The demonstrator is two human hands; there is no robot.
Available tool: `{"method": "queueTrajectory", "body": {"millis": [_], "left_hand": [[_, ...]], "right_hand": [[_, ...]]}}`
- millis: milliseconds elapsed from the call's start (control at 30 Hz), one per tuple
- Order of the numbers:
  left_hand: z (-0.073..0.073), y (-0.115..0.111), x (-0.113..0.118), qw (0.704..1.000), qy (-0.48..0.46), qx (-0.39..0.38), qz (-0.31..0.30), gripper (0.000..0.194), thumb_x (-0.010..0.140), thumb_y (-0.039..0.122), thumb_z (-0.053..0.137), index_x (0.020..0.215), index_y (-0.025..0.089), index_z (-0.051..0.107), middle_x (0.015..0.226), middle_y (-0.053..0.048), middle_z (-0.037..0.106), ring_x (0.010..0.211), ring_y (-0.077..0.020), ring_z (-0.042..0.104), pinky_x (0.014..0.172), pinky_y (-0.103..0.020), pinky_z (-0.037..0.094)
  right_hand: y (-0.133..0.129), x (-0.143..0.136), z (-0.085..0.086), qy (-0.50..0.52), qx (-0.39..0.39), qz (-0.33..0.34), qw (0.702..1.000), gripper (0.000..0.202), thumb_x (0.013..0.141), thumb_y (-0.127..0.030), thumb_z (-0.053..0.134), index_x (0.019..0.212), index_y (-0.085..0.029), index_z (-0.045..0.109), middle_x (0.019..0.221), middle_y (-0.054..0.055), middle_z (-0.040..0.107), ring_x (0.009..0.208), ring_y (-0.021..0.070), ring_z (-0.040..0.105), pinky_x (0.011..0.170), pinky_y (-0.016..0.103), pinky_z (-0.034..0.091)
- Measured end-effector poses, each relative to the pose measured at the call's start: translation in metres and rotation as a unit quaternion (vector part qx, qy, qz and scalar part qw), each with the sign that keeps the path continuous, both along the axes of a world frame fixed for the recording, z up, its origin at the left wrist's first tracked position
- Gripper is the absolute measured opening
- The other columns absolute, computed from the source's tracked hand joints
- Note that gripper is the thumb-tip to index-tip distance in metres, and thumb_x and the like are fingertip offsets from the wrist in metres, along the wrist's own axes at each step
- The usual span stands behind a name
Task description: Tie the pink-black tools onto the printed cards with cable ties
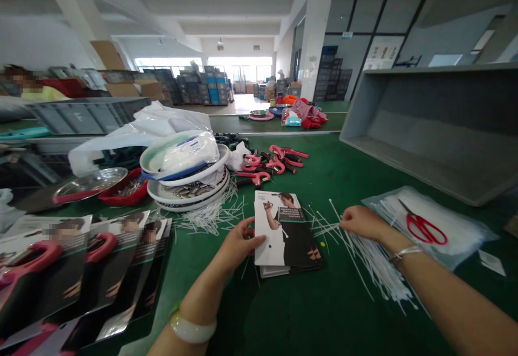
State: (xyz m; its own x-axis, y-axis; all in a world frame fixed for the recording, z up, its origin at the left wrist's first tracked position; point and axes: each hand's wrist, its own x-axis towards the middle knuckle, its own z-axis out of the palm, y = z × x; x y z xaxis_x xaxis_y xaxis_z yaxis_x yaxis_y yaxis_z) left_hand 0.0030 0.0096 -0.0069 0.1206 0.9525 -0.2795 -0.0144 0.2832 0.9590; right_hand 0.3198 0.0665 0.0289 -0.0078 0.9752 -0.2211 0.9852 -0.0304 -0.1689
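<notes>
A stack of printed cardboard cards [275, 242] lies on the green table in front of me. My left hand [238, 244] grips the stack's left edge, thumb on the top card and fingers curled at the side. To the right, my right hand [362, 222] is closed in a pinch on a white cable tie at the end of a loose bundle of cable ties [378, 267]. How many ties are in the pinch is hidden. More thin white ties lie scattered between the cards and my right hand.
Pink-and-black hand grippers [277, 163] lie behind the cards. Packaged ones [117, 269] stand at left. Stacked bowls [186, 183] hold metal parts, with ties [210, 216] below. Red scissors [424, 226] rest on a plastic bag right, before a grey crate [429, 167]. A person sits far left.
</notes>
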Motion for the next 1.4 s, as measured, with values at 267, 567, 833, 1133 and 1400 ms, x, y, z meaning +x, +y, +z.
{"method": "queueTrajectory", "body": {"millis": [267, 567, 833, 1133, 1400], "left_hand": [[0.003, -0.004, 0.003, 0.999, 0.007, -0.037, -0.002, 0.067, 0.059, 0.021, 0.079, 0.120, 0.021, 0.052, 0.082, -0.002, 0.062, 0.061, -0.0120, 0.057, 0.049, -0.019, 0.037], [-0.001, -0.003, 0.002, 0.999, 0.003, -0.032, 0.002, 0.069, 0.058, 0.023, 0.080, 0.121, 0.019, 0.051, 0.079, 0.000, 0.062, 0.053, -0.0080, 0.052, 0.043, -0.017, 0.030], [0.003, -0.004, 0.003, 1.000, 0.019, -0.020, -0.003, 0.066, 0.059, 0.021, 0.079, 0.119, 0.018, 0.053, 0.081, -0.001, 0.061, 0.055, -0.0092, 0.053, 0.044, -0.018, 0.032], [-0.003, -0.004, 0.001, 1.000, 0.005, -0.010, -0.003, 0.066, 0.058, 0.021, 0.079, 0.118, 0.018, 0.054, 0.088, -0.004, 0.063, 0.059, -0.0109, 0.054, 0.045, -0.019, 0.032], [0.009, -0.006, 0.006, 0.999, 0.036, -0.035, -0.012, 0.062, 0.060, 0.023, 0.078, 0.115, 0.013, 0.051, 0.080, -0.004, 0.065, 0.058, -0.0117, 0.057, 0.046, -0.019, 0.034]], "right_hand": [[-0.011, 0.020, -0.004, 0.082, 0.012, 0.001, 0.997, 0.027, 0.079, -0.029, 0.044, 0.080, -0.013, 0.066, 0.079, 0.007, 0.071, 0.061, 0.0132, 0.061, 0.052, 0.022, 0.041], [0.008, -0.036, -0.007, -0.045, 0.018, 0.021, 0.999, 0.011, 0.062, -0.016, 0.062, 0.070, -0.013, 0.069, 0.081, 0.015, 0.070, 0.079, 0.0266, 0.065, 0.061, 0.028, 0.042], [0.017, -0.002, 0.001, 0.040, 0.001, -0.006, 0.999, 0.012, 0.066, -0.019, 0.055, 0.065, -0.013, 0.066, 0.068, 0.009, 0.068, 0.064, 0.0179, 0.062, 0.053, 0.023, 0.040], [-0.004, 0.033, -0.001, 0.259, 0.002, -0.061, 0.964, 0.025, 0.070, -0.037, 0.053, 0.066, -0.015, 0.064, 0.059, 0.002, 0.061, 0.046, 0.0090, 0.046, 0.042, 0.021, 0.031], [-0.019, 0.027, 0.016, 0.386, 0.044, -0.098, 0.916, 0.032, 0.061, -0.047, 0.066, 0.066, -0.016, 0.063, 0.051, -0.003, 0.051, 0.044, 0.0070, 0.039, 0.040, 0.020, 0.026]]}}
